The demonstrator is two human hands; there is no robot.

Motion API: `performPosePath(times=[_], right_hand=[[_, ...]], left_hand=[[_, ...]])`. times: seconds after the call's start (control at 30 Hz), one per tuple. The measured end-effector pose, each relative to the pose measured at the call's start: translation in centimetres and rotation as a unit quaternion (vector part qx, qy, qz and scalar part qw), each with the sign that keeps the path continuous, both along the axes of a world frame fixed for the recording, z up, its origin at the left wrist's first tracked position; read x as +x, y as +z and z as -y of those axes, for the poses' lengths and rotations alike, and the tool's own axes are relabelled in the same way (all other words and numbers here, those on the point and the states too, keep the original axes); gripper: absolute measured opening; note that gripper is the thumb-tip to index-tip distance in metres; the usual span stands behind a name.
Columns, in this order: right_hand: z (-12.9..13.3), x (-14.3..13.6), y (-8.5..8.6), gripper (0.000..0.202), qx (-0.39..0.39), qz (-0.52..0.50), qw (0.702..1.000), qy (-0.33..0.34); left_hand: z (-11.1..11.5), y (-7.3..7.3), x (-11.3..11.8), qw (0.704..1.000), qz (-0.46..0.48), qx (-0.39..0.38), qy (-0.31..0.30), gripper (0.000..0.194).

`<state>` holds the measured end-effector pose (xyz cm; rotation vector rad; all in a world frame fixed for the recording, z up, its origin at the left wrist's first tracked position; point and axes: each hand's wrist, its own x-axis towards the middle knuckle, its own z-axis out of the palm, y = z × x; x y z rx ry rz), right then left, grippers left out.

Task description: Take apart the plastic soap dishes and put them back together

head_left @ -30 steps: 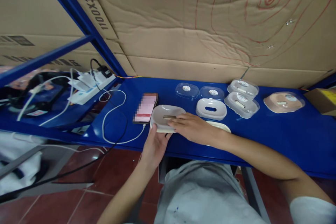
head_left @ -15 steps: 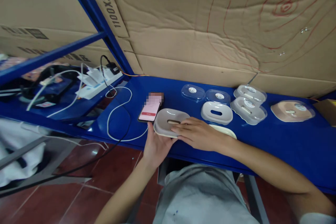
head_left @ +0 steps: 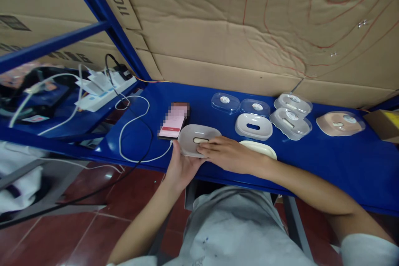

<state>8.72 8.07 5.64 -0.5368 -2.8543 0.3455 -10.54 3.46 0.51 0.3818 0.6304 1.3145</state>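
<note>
A shallow grey oval plastic dish (head_left: 188, 139) with a slot in its middle is held above the front of the blue table. My left hand (head_left: 183, 168) is closed around its lower left side, thumb against the rim and the other fingers underneath. My right hand (head_left: 222, 152) reaches over the dish's right side. Its fingertips pinch a small cream bar-shaped piece (head_left: 201, 141) at the slot; the fingers partly hide it. Beside my right forearm lies a cream oval part (head_left: 260, 148), half covered by the arm.
A phone (head_left: 173, 120) lies behind the dish, with a white cable (head_left: 121, 133) looping left. Clear lids (head_left: 225, 103), a white slotted part (head_left: 254, 126), grey lidded pieces (head_left: 291, 123) and a peach lidded piece (head_left: 339, 124) stand behind. A power strip (head_left: 104, 91) is at left.
My head view has shifted slightly. Both hands still hold the dish, and my right fingertips have moved the small cream piece slightly, so more of the slot's dark edge shows.
</note>
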Motion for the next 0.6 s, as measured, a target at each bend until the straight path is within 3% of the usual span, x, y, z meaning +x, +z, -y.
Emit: performPosePath(times=[0.1, 0.17, 0.27, 0.37, 0.43, 0.6], right_hand=[[-0.8, 0.4, 0.9, 0.037, -0.065, -0.034, 0.997, 0.007], [-2.8, 1.1, 1.8, 0.038, -0.091, -0.069, 0.993, -0.019], [-7.4, 2.2, 2.5, 0.042, -0.023, -0.074, 0.981, -0.176], [-11.9, 2.8, 1.9, 0.082, 0.001, 0.051, 0.947, -0.317], [-13.9, 2.8, 1.3, 0.098, -0.023, 0.112, 0.929, -0.353], [-14.2, 2.8, 1.1, 0.077, -0.029, 0.114, 0.926, -0.360]], left_hand=[[0.1, -0.1, 0.0, 1.000, -0.012, -0.014, -0.014, 0.042], [0.1, 0.0, 0.2, 0.999, -0.016, -0.028, -0.023, 0.041], [0.1, 0.4, 0.4, 0.998, -0.009, -0.042, -0.037, 0.045], [-0.1, 0.9, 0.2, 0.997, 0.015, -0.053, -0.047, 0.050], [-0.3, 1.1, -0.1, 0.995, 0.035, -0.074, -0.053, 0.050], [-0.7, 1.3, -0.4, 0.991, 0.070, -0.095, -0.069, 0.045]])
